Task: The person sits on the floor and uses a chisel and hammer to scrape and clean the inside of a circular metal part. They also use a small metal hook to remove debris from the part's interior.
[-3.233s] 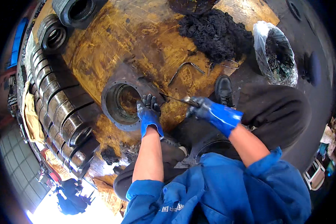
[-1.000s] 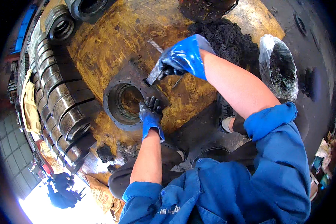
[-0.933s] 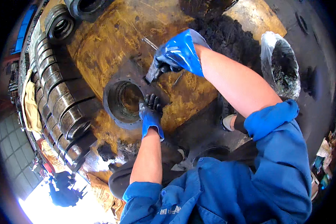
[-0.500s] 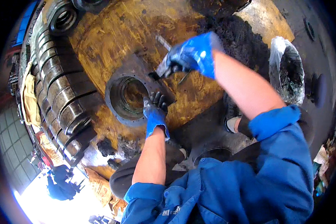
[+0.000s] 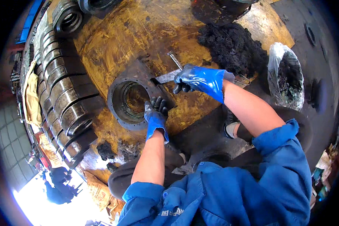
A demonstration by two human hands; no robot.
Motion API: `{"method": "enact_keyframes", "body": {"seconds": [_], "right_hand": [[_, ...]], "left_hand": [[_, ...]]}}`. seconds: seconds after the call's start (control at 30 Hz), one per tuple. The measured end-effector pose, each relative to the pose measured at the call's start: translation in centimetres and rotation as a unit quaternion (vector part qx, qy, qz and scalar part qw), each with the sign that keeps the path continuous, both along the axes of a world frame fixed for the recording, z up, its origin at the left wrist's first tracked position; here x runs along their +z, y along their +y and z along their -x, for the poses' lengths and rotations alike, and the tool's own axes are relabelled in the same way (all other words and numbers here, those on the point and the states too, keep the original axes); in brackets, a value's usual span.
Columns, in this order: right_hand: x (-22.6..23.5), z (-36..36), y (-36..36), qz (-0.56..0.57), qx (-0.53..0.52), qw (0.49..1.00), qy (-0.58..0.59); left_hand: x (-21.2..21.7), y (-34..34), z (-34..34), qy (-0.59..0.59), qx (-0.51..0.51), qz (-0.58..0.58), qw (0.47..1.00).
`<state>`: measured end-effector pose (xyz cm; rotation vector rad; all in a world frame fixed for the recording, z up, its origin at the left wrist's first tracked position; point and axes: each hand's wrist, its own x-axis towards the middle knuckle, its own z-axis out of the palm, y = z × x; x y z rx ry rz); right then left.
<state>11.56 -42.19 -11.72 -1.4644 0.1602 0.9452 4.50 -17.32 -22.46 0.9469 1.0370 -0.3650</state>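
A dark metal housing (image 5: 116,115) with a round, bolt-holed flange and an open bore lies on a worn yellow surface. My left hand (image 5: 156,113), in a blue glove with blackened fingers, grips the flange's near right edge. In my right hand (image 5: 194,80), gloved alike, is a flat metal scraper (image 5: 167,77). Its blade tip meets the housing at a small dark opening on the upper right side. A thin metal rod with a short crosspiece (image 5: 174,60) juts out past the right hand; whether it belongs to the scraper, I cannot tell.
Grimy metal rings (image 5: 66,96) stand in a long row at left, with a further ring part (image 5: 69,20) at the top. A heap of black shavings (image 5: 233,47) lies beyond my right hand. At right stands a plastic-lined container (image 5: 277,71) with dark waste inside.
My right hand has moved right and slightly down with the scraper, whose blade now shows clearly against the housing. My left hand stays on the flange.
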Motion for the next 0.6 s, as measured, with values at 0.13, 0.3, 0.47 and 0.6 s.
{"method": "enact_keyframes", "body": {"seconds": [0.13,0.3,0.47,0.6], "right_hand": [[-3.2,-0.3,0.0,0.055,0.052,0.992,-0.104],[-3.8,0.1,2.9,0.178,0.121,0.947,-0.240],[-2.1,-4.4,-2.6,0.007,0.111,0.994,-0.004],[-4.9,-3.2,0.8,0.100,0.143,0.963,-0.203]], "left_hand": [[-0.2,0.0,-0.4,-0.008,-0.003,0.005,1.000],[0.0,-0.3,-0.6,-0.001,0.030,0.022,0.999],[-0.2,-0.1,-0.6,0.017,0.008,0.016,1.000],[0.5,-0.7,-0.7,0.029,0.003,0.014,0.999]]}}
